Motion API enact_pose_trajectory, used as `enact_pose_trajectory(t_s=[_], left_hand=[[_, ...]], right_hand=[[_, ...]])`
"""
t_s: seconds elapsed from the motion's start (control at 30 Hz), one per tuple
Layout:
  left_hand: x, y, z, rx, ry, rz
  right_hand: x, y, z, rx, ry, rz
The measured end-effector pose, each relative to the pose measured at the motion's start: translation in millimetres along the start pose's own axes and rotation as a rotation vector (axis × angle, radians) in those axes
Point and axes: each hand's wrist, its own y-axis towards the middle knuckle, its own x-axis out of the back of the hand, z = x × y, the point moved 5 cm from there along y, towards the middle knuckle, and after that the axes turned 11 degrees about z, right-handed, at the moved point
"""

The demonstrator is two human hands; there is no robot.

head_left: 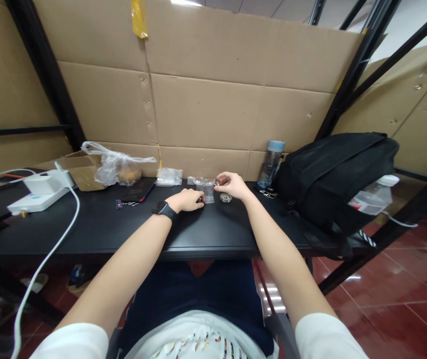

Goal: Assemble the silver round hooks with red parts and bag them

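My left hand (188, 200), with a black watch (164, 210) on its wrist, rests on the black table with its fingers curled. A small dark thing shows at its fingertips, too small to name. My right hand (233, 185) pinches a small clear and reddish object (218, 183) just above the table. Between the hands lies a clear plastic packet (208, 191), close to the left fingertips. A small round clear case (225, 198) sits below the right hand. Behind the left hand is another small clear bag (194, 180) with something reddish in it.
A whitish plastic packet (169, 176), a phone (140, 190), and a tied plastic bag (118, 167) are to the left. Farther left stands a white charger (45, 189) with a cable. A water bottle (270, 164) and black backpack (333, 184) stand right. Cardboard (206, 109) walls the back.
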Motion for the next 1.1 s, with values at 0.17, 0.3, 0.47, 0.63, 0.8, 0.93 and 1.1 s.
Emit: enact_pose_trajectory(t_s=[0.17, 0.3, 0.47, 0.63, 0.8, 0.93, 1.1], left_hand=[[-3.1, 2.5, -2.2, -0.117, -0.055, 0.018], [-3.2, 0.9, -4.3, -0.124, -0.016, 0.022], [-1.2, -2.4, -8.8, -0.138, -0.043, 0.065], [-4.9, 1.4, -2.3, -0.131, -0.056, 0.076], [-8.8, 5.5, 7.4, -0.118, -0.063, 0.073], [-9.1, 6.1, 10.2, -0.133, -0.050, 0.067], [-9.6, 5.4, 10.0, -0.125, -0.029, 0.084]], right_hand=[[-6.1, -5.3, 10.5, -0.049, -0.247, 0.249], [-11.7, -10.1, 15.3, -0.091, -0.356, 0.414], [-21.7, -11.3, 11.6, -0.110, -0.439, 0.525], [-28.9, -10.0, 9.8, -0.087, -0.431, 0.541], [-31.4, -8.5, 11.6, -0.067, -0.419, 0.505], [-33.0, -8.0, 15.8, -0.027, -0.402, 0.480], [-37.2, -6.5, 16.7, 0.003, -0.356, 0.470]])
